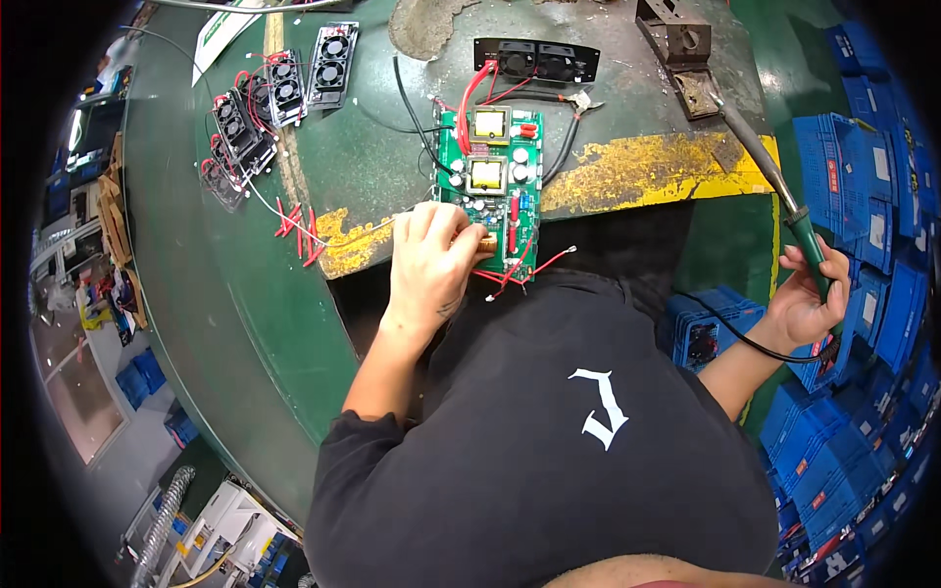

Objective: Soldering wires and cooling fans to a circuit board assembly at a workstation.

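Note:
My right hand (809,304) grips the green handle of a soldering iron (767,167) out to the right. The iron's tip rests at the tray of a dark metal soldering iron stand (676,44). At the table's front edge, my left hand (431,260) is closed over the left side of a green circuit board (527,169), its thumb by a copper coil (486,244). A thin silvery strand of solder wire (368,231) leads into these fingers, whose tips are partly hidden. The board carries yellow transformers, capacitors and red leads; its near end overhangs the edge.
Behind the board, red and black cables join it to a black panel with two fans (537,61). Several fan units (284,88) and red wire pieces (312,240) lie at left on the green table (196,255). Blue bins (828,167) are stacked at right.

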The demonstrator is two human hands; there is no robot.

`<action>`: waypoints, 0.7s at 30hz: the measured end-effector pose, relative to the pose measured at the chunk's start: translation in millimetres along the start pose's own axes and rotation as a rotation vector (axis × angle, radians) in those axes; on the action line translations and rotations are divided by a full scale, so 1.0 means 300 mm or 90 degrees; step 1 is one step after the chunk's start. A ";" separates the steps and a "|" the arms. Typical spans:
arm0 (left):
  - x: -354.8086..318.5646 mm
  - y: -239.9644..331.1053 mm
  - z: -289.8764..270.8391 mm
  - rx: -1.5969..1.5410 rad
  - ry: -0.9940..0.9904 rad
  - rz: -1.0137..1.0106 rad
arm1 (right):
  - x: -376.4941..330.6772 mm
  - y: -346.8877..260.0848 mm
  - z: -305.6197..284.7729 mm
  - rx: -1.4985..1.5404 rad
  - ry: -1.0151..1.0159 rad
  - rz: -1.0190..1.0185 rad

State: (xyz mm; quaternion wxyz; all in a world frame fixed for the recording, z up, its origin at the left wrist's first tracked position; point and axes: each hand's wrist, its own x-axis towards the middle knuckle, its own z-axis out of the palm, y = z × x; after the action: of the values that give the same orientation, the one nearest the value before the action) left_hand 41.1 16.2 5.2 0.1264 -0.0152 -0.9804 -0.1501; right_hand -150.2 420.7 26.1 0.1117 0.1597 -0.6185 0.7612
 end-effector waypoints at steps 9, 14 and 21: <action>-0.035 -0.072 0.000 0.083 -0.044 0.044 | 0.012 0.003 0.008 -0.022 0.015 0.006; 0.019 0.033 0.101 -0.017 -0.019 0.078 | 0.018 0.010 0.010 -0.021 0.012 0.010; 0.138 0.146 0.200 -0.077 0.046 0.041 | 0.018 -0.006 -0.027 -0.021 0.023 -0.004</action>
State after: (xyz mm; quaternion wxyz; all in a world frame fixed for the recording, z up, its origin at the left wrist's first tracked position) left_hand -10.6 75.7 -27.1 0.1656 -0.0486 -0.9634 -0.2052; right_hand -155.4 428.7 28.5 0.1279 0.1457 -0.6284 0.7533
